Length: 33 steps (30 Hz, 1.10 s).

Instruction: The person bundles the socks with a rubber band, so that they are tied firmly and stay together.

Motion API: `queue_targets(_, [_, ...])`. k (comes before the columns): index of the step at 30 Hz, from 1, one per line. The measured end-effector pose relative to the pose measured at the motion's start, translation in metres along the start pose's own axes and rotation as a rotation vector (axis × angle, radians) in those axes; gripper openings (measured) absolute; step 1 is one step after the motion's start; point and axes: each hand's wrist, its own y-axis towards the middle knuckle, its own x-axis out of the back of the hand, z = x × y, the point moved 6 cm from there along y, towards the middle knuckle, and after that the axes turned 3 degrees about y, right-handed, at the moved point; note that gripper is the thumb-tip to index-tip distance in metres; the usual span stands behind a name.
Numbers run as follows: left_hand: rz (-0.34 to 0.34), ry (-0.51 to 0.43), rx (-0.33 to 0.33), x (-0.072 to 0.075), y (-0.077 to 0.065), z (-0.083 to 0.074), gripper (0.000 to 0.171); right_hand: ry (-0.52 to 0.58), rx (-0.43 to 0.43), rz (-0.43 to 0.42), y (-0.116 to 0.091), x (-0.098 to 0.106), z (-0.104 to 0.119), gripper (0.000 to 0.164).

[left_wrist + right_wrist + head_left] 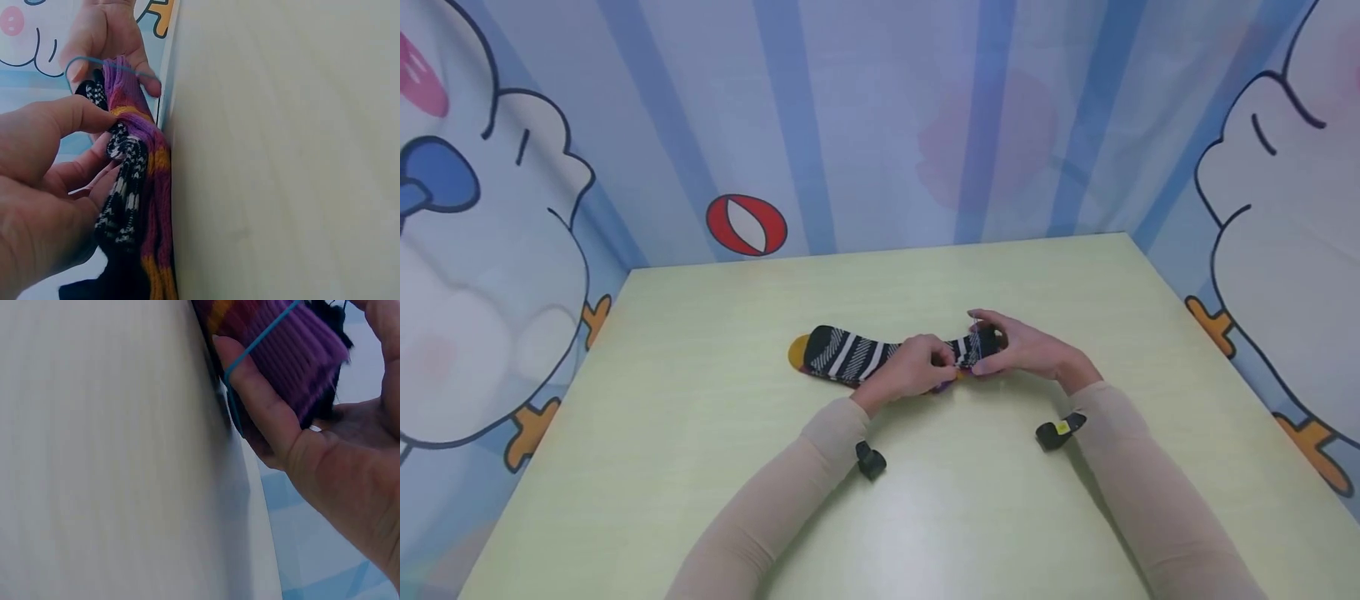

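A black-and-white patterned sock (850,354) lies lengthwise on top of a purple, maroon and orange knitted sock (161,206). My left hand (913,367) pinches the layered socks near the cuff end, thumb on one side and fingers on the other. At that end, my right hand (1030,346) surrounds the cuffs with thumb and fingers spread apart. A thin blue rubber band (262,336) is stretched over the right hand's digits and loops around the purple ribbed cuff (300,356). Part of the socks' middle is hidden behind the left hand in the head view.
The socks lie on a pale wooden table (880,500), whose far edge meets a blue striped backdrop (880,125). Cartoon-printed panels stand at both sides. A small black camera (871,461) is strapped at the left wrist, another camera (1055,434) at the right.
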Motion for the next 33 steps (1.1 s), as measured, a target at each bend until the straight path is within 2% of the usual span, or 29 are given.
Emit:
queue_targets(7, [0.003,0.032,-0.025,-0.001,0.0,-0.002,0.004,-0.042,0.044,-0.045,0.005,-0.01,0.009,0.101])
queue_targets(14, [0.013,0.029,-0.049,0.0,0.0,-0.004,0.005,-0.132,0.054,-0.067,0.008,-0.013,0.008,0.1])
queue_targets(23, [0.023,0.033,-0.083,0.001,-0.001,-0.005,0.005,-0.121,0.055,-0.059,0.008,-0.017,0.011,0.089])
queue_targets(33, [0.023,0.052,-0.097,0.0,0.0,-0.005,0.005,-0.111,0.041,-0.045,0.009,-0.019,0.01,0.092])
